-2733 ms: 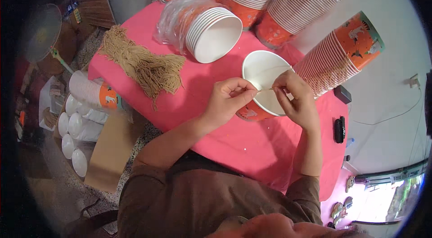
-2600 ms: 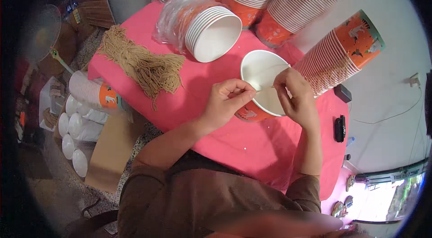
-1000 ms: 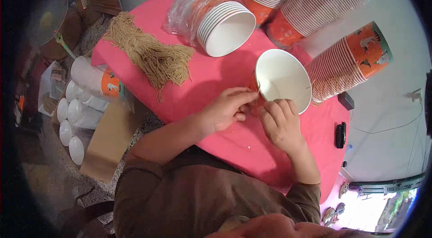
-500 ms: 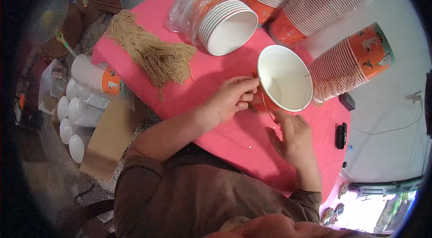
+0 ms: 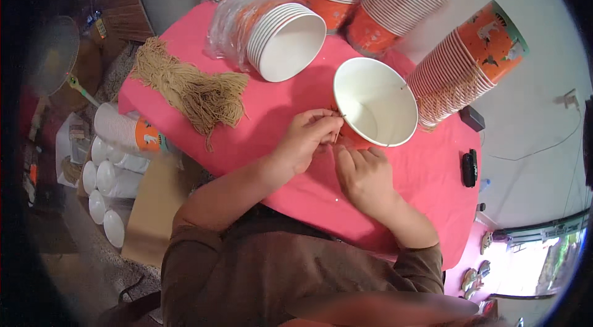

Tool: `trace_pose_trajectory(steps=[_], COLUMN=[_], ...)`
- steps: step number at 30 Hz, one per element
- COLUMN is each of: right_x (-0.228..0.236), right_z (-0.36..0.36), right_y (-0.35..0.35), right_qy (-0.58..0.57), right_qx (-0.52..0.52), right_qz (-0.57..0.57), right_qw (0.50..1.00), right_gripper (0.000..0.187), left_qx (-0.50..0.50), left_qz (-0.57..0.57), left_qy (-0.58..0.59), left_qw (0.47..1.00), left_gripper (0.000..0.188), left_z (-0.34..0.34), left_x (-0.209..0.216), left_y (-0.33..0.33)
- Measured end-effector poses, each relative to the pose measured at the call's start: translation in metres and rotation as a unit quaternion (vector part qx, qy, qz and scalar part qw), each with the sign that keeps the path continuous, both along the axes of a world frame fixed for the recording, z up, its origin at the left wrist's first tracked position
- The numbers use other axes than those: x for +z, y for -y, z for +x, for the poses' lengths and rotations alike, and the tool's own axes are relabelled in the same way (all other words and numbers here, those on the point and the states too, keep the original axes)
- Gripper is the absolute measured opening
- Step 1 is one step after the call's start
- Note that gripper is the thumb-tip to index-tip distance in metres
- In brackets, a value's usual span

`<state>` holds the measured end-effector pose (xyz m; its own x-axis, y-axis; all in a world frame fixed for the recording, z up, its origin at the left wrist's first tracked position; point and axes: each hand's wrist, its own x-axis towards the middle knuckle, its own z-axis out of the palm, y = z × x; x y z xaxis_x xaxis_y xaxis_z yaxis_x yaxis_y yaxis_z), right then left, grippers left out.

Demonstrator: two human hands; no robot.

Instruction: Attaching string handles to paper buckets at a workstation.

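A paper bucket (image 5: 378,104), white inside and orange outside, stands tilted on the pink-covered table with its mouth toward me. My left hand (image 5: 307,137) is closed in a pinch on a thin tan cord at the bucket's left rim. Just below the rim, my right hand (image 5: 365,180) is also closed, its fingertips on the cord close to the left hand's. The fingers hide most of the cord. Small cord ends show at holes by the rim. Left of the hands lies a bundle of tan cords (image 5: 191,89).
Nested buckets partly in clear plastic (image 5: 287,43) lie behind my work. Several tall bucket stacks (image 5: 392,6) line the wall, and a stack with cords (image 5: 454,77) leans at right. A black object (image 5: 469,168) sits at the table's right edge. A cardboard box (image 5: 154,209) stands lower left.
My right hand has moved left and closer to my left hand, and its fingers have curled in. The cord loop seen hanging between the hands is now mostly hidden. The whole view has shifted.
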<state>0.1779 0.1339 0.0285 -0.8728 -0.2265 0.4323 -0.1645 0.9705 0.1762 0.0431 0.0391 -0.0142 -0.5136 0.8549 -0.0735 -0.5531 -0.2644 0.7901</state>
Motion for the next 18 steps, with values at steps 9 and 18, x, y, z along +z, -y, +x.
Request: trace_pose_trajectory(steps=[9,18], right_x=[-0.009,0.011], right_z=[-0.011,0.017], right_y=[-0.010,-0.021], right_qy=[-0.027,-0.005], right_qx=[0.042,-0.038], right_qz=[-0.016,0.041], right_qw=[0.999,0.998], right_gripper=[0.019,0.020], left_qx=[0.009,0.208], left_qz=[-0.021,-0.001], left_qy=[-0.031,-0.429], left_qw=[0.999,0.879], left_gripper=[0.009,0.012], left_z=[-0.012,-0.041], left_x=[0.004,0.004], left_y=[-0.009,-0.012])
